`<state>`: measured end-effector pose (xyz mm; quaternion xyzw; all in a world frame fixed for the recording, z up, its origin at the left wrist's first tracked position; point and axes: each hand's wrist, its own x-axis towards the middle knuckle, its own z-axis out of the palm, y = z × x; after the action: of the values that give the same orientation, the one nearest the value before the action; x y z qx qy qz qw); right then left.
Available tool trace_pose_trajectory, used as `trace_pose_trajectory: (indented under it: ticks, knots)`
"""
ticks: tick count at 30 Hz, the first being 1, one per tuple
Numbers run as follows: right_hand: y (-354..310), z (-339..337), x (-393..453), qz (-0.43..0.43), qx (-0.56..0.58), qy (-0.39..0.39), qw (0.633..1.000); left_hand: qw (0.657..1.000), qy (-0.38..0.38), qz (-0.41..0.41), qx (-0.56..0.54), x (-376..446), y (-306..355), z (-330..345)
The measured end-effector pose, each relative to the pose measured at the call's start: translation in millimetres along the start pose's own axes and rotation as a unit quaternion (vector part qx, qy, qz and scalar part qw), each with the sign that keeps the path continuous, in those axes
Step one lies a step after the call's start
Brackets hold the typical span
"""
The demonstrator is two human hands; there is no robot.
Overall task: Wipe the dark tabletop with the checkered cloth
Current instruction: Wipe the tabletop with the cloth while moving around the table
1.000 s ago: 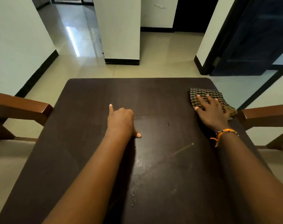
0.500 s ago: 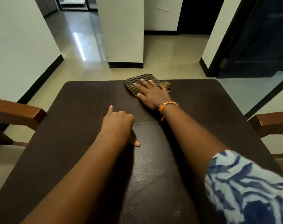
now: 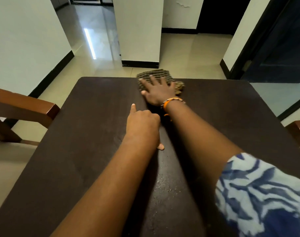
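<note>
Cloth: one checkered cloth lies at the far edge of the tabletop, near that edge's middle, part of it hanging past the edge.
Right hand: right hand lies flat on the cloth, fingers straight and spread, pressing it down; an orange bracelet circles the wrist.
Left hand: left hand rests knuckles-up on the tabletop toward the middle, fingers curled in with the forefinger pointing out and the thumb tip showing at the near side; it holds nothing.
Step in hand: wiping along the far edge, by my reading.
Doing it well: keep the palm flat and the pressure even, overlap strokes, and draw the cloth back so it does not slide off; the specks on the near middle look unwiped.
Count: one cloth, one tabletop, two hands, two chairs, one at the left edge and one at the right.
</note>
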<state>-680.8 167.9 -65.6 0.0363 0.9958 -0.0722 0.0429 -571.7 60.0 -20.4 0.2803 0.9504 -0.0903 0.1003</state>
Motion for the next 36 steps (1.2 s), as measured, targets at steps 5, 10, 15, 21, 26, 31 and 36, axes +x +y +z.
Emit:
trace_pose_trajectory:
  ticks: [5, 10, 15, 21, 26, 31, 36]
  knots:
    - [-2, -3, -9, -0.079, -0.032, -0.001, 0.996, 0.998, -0.050, -0.028, 0.026, 1, 6, -12]
    - [110, -16, -29, 0.038, -0.006, 0.024, 0.999, 0.997, -0.071, -0.033, 0.019, 1, 29, -23]
    - [228, -30, -54, 0.177, -0.022, 0.013, 0.984, 0.993, -0.113, 0.020, -0.004, 3, 69, -19]
    - [246, -30, -90, 0.238, -0.006, 0.032, 0.971, 0.996, -0.092, 0.006, -0.009, 0, 68, -11]
    - [230, -25, -168, 0.203, -0.023, 0.031, 0.978, 0.995, -0.099, 0.009, -0.011, -3, 70, -17]
    - [239, -40, -204, 0.146, -0.063, 0.012, 0.987, 0.996, -0.084, 0.006, -0.031, -5, 68, -14]
    - [233, -28, -185, 0.167, -0.012, -0.020, 0.986, 0.995, -0.071, 0.018, -0.061, -10, 62, -11]
